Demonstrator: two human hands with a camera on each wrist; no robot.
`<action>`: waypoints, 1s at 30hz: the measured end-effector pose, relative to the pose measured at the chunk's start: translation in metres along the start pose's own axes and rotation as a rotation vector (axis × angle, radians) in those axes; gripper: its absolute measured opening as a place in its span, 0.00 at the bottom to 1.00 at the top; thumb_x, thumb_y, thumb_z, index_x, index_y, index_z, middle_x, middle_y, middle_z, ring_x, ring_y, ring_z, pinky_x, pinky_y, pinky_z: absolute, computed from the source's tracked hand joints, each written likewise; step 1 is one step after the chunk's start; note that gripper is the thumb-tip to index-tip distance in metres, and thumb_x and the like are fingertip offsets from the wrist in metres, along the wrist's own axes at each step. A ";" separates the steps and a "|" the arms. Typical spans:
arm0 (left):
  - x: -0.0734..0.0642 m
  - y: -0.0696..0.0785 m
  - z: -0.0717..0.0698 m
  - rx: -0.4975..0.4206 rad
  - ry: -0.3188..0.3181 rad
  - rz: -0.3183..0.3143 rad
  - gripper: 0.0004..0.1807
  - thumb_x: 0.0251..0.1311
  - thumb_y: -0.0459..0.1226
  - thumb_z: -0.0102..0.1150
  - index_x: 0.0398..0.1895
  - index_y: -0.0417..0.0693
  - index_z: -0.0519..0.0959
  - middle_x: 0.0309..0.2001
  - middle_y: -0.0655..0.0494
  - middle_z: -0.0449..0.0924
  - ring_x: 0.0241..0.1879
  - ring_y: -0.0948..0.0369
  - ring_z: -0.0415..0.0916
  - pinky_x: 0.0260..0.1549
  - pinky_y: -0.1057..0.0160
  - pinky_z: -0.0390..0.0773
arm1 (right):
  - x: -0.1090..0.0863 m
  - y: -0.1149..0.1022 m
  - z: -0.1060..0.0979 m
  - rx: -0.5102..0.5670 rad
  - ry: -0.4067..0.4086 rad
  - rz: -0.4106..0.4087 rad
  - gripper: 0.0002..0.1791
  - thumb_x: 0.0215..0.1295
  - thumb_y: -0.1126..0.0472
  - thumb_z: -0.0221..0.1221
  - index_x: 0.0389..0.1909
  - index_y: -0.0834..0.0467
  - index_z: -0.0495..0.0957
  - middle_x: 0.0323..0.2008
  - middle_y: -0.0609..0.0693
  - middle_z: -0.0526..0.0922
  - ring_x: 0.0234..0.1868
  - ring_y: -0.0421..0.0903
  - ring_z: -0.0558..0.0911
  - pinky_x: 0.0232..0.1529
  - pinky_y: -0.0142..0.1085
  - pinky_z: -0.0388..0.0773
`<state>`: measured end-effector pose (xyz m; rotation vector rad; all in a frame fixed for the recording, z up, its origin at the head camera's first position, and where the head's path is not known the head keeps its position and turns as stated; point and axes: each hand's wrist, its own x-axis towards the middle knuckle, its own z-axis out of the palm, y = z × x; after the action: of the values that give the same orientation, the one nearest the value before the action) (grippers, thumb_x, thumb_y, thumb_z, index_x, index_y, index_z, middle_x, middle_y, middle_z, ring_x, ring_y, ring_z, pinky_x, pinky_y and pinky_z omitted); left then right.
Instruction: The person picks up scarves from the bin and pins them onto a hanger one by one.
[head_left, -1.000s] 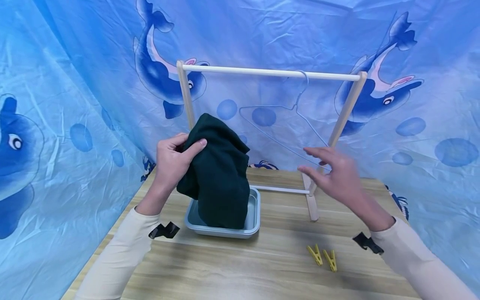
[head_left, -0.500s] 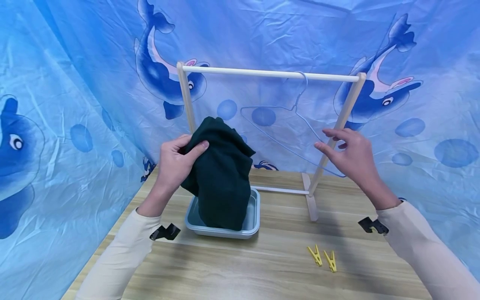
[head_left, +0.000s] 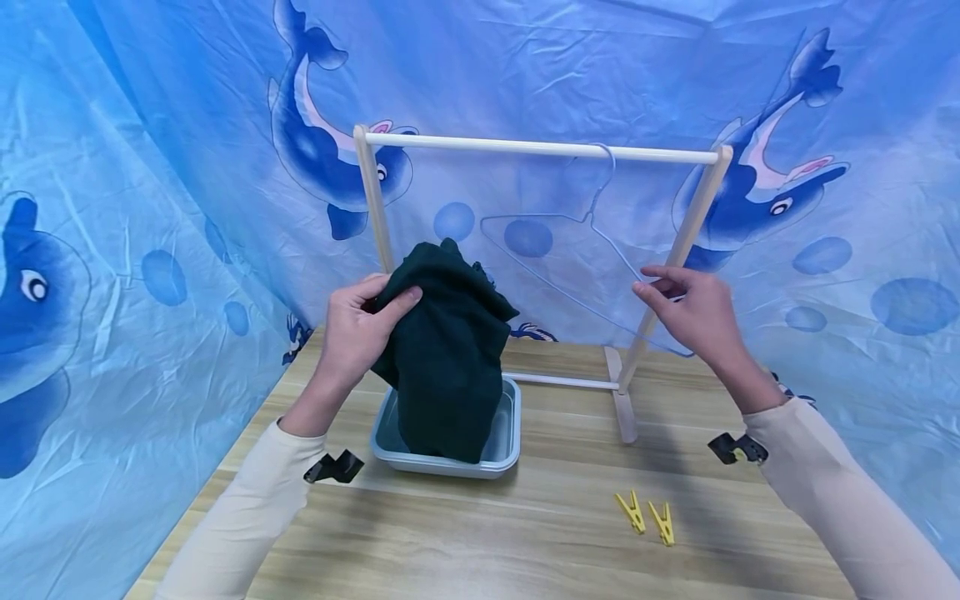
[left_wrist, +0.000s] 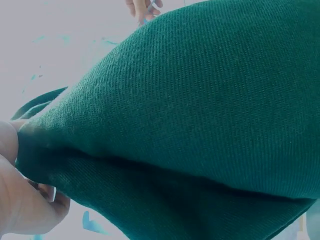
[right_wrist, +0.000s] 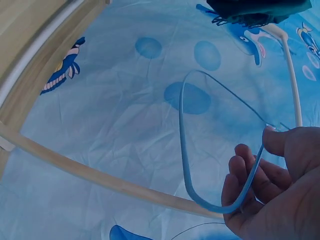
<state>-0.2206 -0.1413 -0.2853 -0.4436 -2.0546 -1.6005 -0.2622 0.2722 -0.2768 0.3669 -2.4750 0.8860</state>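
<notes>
A dark green fringed scarf (head_left: 450, 358) hangs in folds from my left hand (head_left: 358, 329), which pinches it near its top left, thumb in front. Its lower end reaches down into a pale blue tray (head_left: 512, 425). Ribbed fabric of the scarf (left_wrist: 200, 100) fills most of the left wrist view. My right hand (head_left: 693, 312) pinches the right shoulder of a thin blue wire hanger (head_left: 540, 273). In the right wrist view the hanger (right_wrist: 184, 145) passes by the thumb and in front of the loosely curled fingers. Its hook hangs over the rack's bar.
A clothes rack with a white top bar (head_left: 480, 145) and wooden legs (head_left: 693, 217) stands at the back of the wooden table (head_left: 465, 542). Two yellow clothespins (head_left: 632, 511) lie at front right. A blue dolphin-print curtain (head_left: 150, 150) encloses the table.
My right hand has moved right and up onto the hanger's right shoulder and now pinches it. The scarf, with my left hand, has shifted slightly right and down.
</notes>
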 end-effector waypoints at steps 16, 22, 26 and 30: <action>0.001 0.002 0.002 0.022 0.007 0.005 0.13 0.65 0.41 0.69 0.48 0.43 0.89 0.40 0.56 0.83 0.41 0.57 0.78 0.42 0.66 0.77 | 0.013 0.003 -0.007 0.072 0.065 0.019 0.20 0.74 0.49 0.60 0.50 0.62 0.88 0.37 0.60 0.88 0.31 0.32 0.77 0.29 0.25 0.70; -0.003 0.002 0.002 0.026 -0.010 -0.005 0.13 0.66 0.42 0.69 0.47 0.44 0.89 0.39 0.55 0.82 0.40 0.57 0.78 0.42 0.65 0.76 | 0.016 -0.003 -0.020 0.063 0.115 -0.005 0.19 0.73 0.50 0.61 0.48 0.63 0.88 0.36 0.60 0.88 0.30 0.28 0.76 0.30 0.22 0.70; -0.006 0.002 0.002 0.022 -0.012 -0.001 0.12 0.65 0.41 0.69 0.46 0.45 0.89 0.39 0.55 0.82 0.41 0.57 0.77 0.42 0.64 0.76 | 0.016 -0.008 -0.027 0.056 0.137 -0.012 0.19 0.73 0.50 0.62 0.47 0.63 0.88 0.35 0.58 0.88 0.29 0.31 0.76 0.30 0.22 0.69; -0.008 0.004 0.002 0.010 -0.009 0.009 0.11 0.65 0.40 0.69 0.45 0.44 0.89 0.39 0.56 0.82 0.42 0.57 0.77 0.43 0.65 0.76 | 0.013 -0.013 -0.030 0.053 0.149 -0.021 0.18 0.73 0.50 0.62 0.47 0.62 0.88 0.34 0.56 0.87 0.29 0.33 0.77 0.29 0.22 0.69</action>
<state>-0.2123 -0.1377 -0.2872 -0.4569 -2.0636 -1.5851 -0.2581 0.2807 -0.2432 0.3314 -2.3114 0.9371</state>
